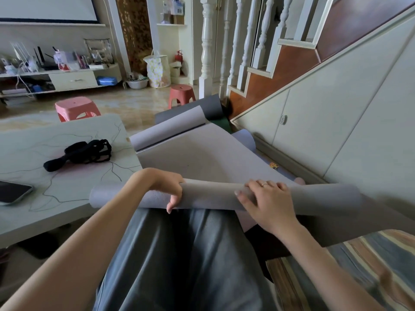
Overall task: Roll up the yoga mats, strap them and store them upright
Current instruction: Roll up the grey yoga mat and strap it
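Rolling is the step in hand. The mat lies across the person's lap, its near end wound into a roll over the knees, its far end curling on the floor by the stair panel. The left hand curls over the roll, thumb beneath; the right hand lies on top, fingers bent round it. To do this well, I judge both hands should turn together, pulling snug each wrap, keeping the edges flush so the roll does not cone. Straps wait near the tabletop's far edge.
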Demonstrator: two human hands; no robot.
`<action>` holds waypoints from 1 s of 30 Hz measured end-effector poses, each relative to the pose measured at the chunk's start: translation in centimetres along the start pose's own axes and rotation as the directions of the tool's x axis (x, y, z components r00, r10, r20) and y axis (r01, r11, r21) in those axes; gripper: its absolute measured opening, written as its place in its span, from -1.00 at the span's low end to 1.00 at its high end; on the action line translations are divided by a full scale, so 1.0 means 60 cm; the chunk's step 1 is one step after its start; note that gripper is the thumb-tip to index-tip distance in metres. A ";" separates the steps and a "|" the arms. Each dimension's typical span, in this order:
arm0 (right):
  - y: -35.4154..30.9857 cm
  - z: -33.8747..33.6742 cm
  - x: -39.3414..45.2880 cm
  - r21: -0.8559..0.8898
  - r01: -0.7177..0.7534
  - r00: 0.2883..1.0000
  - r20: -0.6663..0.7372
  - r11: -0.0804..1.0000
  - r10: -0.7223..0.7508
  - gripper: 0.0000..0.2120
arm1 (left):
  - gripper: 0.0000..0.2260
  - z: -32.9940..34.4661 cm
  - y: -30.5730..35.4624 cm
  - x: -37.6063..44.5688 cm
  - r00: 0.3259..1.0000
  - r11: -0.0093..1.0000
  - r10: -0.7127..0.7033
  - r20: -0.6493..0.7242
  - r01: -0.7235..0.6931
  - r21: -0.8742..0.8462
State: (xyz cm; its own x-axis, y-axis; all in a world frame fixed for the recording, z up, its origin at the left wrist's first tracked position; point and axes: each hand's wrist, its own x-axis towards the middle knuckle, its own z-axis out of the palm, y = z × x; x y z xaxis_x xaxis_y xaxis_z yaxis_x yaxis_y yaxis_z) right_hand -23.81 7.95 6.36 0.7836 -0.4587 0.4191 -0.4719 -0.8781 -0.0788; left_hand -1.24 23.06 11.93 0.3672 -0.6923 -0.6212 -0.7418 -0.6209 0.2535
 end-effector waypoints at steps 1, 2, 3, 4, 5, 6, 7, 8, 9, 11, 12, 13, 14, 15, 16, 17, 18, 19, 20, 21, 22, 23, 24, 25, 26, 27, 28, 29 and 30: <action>-0.008 0.008 -0.004 -0.001 -0.005 1.000 0.015 1.000 0.005 -0.45 | -0.72 0.006 -0.001 -0.002 1.000 1.000 0.011 -0.010 -0.011 -0.005; -0.011 0.018 -0.005 0.026 -0.024 0.999 0.026 0.999 0.023 -0.46 | -0.67 0.012 -0.002 -0.003 0.999 1.000 0.026 -0.038 -0.026 0.013; -0.008 0.027 -0.004 0.054 -0.038 0.999 0.017 0.998 0.038 -0.49 | -0.62 0.019 -0.002 -0.004 0.995 0.998 0.045 -0.086 -0.041 0.052; -0.003 0.034 -0.001 0.076 -0.036 0.999 -0.020 0.996 0.038 -0.51 | -0.57 0.026 -0.003 -0.005 0.987 0.993 0.071 -0.143 -0.056 0.100; 0.002 0.037 0.005 0.083 -0.033 0.998 -0.057 0.996 0.038 -0.48 | -0.52 0.031 -0.004 -0.010 0.976 0.985 0.099 -0.196 -0.068 0.159; 0.003 0.035 0.012 0.084 -0.028 0.997 -0.068 0.996 0.033 -0.44 | -0.47 0.034 -0.006 -0.017 0.963 0.970 0.121 -0.242 -0.063 0.234; -0.001 0.030 0.019 0.080 -0.031 0.998 -0.045 0.996 0.034 -0.40 | -0.42 0.034 -0.006 -0.026 0.944 0.945 0.141 -0.300 -0.037 0.326; -0.004 0.028 0.025 0.077 -0.047 0.999 0.004 0.996 0.047 -0.40 | -0.39 0.035 -0.005 -0.032 0.911 0.911 0.173 -0.375 -0.004 0.412; -0.005 0.031 0.031 0.085 -0.078 0.996 0.052 0.993 0.074 -0.42 | -0.38 0.037 -0.001 -0.034 0.864 0.880 0.223 -0.451 0.021 0.475; -0.006 0.032 0.039 0.092 -0.156 0.976 0.170 0.984 0.139 -0.47 | -0.43 0.052 0.012 -0.028 0.776 0.838 0.321 -0.543 0.034 0.544; -0.006 0.030 0.042 0.086 -0.175 0.964 0.218 0.981 0.153 -0.47 | -0.47 0.061 0.018 -0.022 0.752 0.833 0.347 -0.560 0.027 0.553; -0.006 0.029 0.047 0.080 -0.178 0.956 0.251 0.981 0.153 -0.46 | -0.52 0.067 0.022 -0.018 0.747 0.845 0.346 -0.568 0.016 0.535; -0.005 0.029 0.051 0.073 -0.178 0.947 0.285 0.981 0.151 -0.44 | -0.56 0.068 0.023 -0.016 0.761 0.866 0.322 -0.563 0.004 0.500; -0.004 0.029 0.056 0.069 -0.185 0.935 0.318 0.980 0.154 -0.43 | -0.59 0.063 0.022 -0.015 0.788 0.885 0.289 -0.543 -0.004 0.465; -0.001 0.030 0.061 0.064 -0.196 0.921 0.355 0.979 0.161 -0.42 | -0.60 0.054 0.020 -0.013 0.823 0.897 0.259 -0.507 -0.010 0.442; -0.001 0.029 0.065 0.053 -0.203 0.903 0.396 0.978 0.167 -0.42 | -0.60 0.042 0.020 -0.013 0.860 0.904 0.230 -0.455 -0.015 0.428; 0.000 0.028 0.070 0.037 -0.200 0.878 0.449 0.979 0.162 -0.43 | -0.60 0.031 0.020 -0.013 0.898 0.911 0.200 -0.392 -0.024 0.411; -0.001 0.025 0.075 0.030 -0.187 0.846 0.513 0.982 0.146 -0.44 | -0.60 0.021 0.021 -0.012 0.932 0.924 0.167 -0.323 -0.034 0.381; -0.002 0.022 0.080 0.030 -0.187 0.804 0.578 0.982 0.135 -0.45 | -0.61 0.014 0.021 -0.011 0.957 0.941 0.138 -0.254 -0.047 0.335; -0.003 0.018 0.085 0.039 -0.207 0.761 0.634 0.978 0.136 -0.46 | -0.61 0.009 0.022 -0.011 0.975 0.960 0.113 -0.189 -0.058 0.274; -0.006 0.014 0.088 0.054 -0.251 0.718 0.680 0.966 0.148 -0.46 | -0.62 0.006 0.022 -0.013 0.987 0.975 0.094 -0.133 -0.064 0.213; -0.009 0.009 0.089 0.068 -0.298 0.681 0.714 0.952 0.163 -0.45 | -0.62 0.005 0.022 -0.014 0.993 0.983 0.077 -0.088 -0.061 0.171; -0.013 0.006 0.085 0.071 -0.332 0.661 0.729 0.941 0.178 -0.44 | -0.62 0.004 0.022 -0.015 0.996 0.987 0.066 -0.058 -0.057 0.152; -0.017 0.004 0.077 0.068 -0.341 0.667 0.720 0.938 0.190 -0.43 | -0.61 0.006 0.023 -0.015 0.997 0.988 0.061 -0.046 -0.054 0.148; -0.017 0.003 0.066 0.073 -0.338 0.703 0.683 0.938 0.200 -0.43 | -0.61 0.008 0.025 -0.013 0.997 0.987 0.060 -0.043 -0.053 0.152; -0.019 0.000 0.050 0.087 -0.318 0.765 0.612 0.944 0.201 -0.45 | -0.61 0.011 0.028 -0.012 0.997 0.986 0.064 -0.044 -0.056 0.159; -0.022 -0.003 0.032 0.104 -0.280 0.841 0.506 0.954 0.192 -0.47 | -0.61 0.013 0.031 -0.010 0.997 0.986 0.067 -0.047 -0.059 0.158; -0.025 -0.007 0.014 0.096 -0.208 0.921 0.354 0.973 0.162 -0.49 | -0.63 0.013 0.033 -0.008 0.996 0.988 0.068 -0.053 -0.060 0.142; -0.028 -0.007 0.000 0.051 -0.127 0.972 0.204 0.991 0.114 -0.50 | -0.66 0.012 0.034 -0.007 0.996 0.991 0.069 -0.059 -0.062 0.115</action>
State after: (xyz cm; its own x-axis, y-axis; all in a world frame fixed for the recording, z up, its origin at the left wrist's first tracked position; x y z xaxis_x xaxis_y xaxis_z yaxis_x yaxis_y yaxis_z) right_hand -23.18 9.50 6.90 0.7904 -0.5740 0.2138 -0.5464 -0.8185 -0.1774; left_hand -3.33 22.35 12.18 0.3473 -0.7540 -0.5576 -0.8228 -0.5303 0.2046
